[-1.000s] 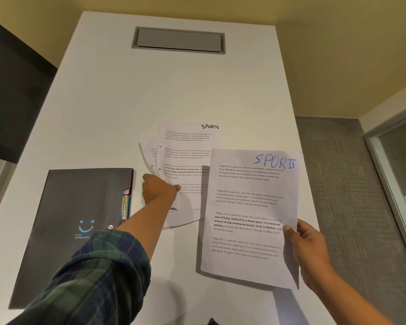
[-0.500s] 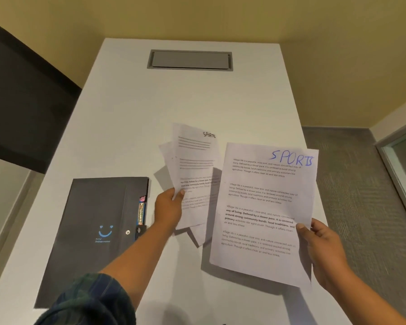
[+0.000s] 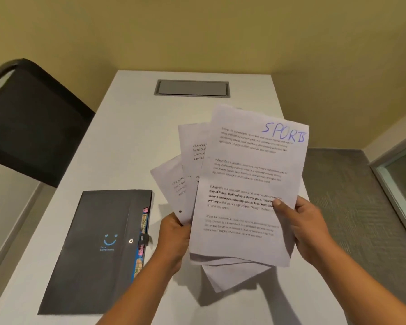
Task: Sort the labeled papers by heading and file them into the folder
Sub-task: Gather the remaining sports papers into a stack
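A printed sheet headed SPORTS (image 3: 249,184) in blue ink is raised above the table, and my right hand (image 3: 307,231) pinches its right edge with the thumb on the text. Behind it fan out a few more printed sheets (image 3: 188,165), their headings hidden. My left hand (image 3: 174,240) grips the lower left of that fan. All the sheets overlap in one loose bunch between my two hands. The black folder (image 3: 99,249) with a blue smiley lies closed on the table to the left, with coloured tabs showing at its right edge.
The white table (image 3: 127,141) has a grey cable hatch (image 3: 192,88) set in at its far end. A black chair back (image 3: 31,123) stands at the left. Grey carpet (image 3: 352,195) runs along the table's right side, and a yellow wall rises behind.
My left hand lifted the fanned sheets off the table and brought them right, behind the SPORTS sheet. My right hand raised its sheet and now both hands hold one bunch.
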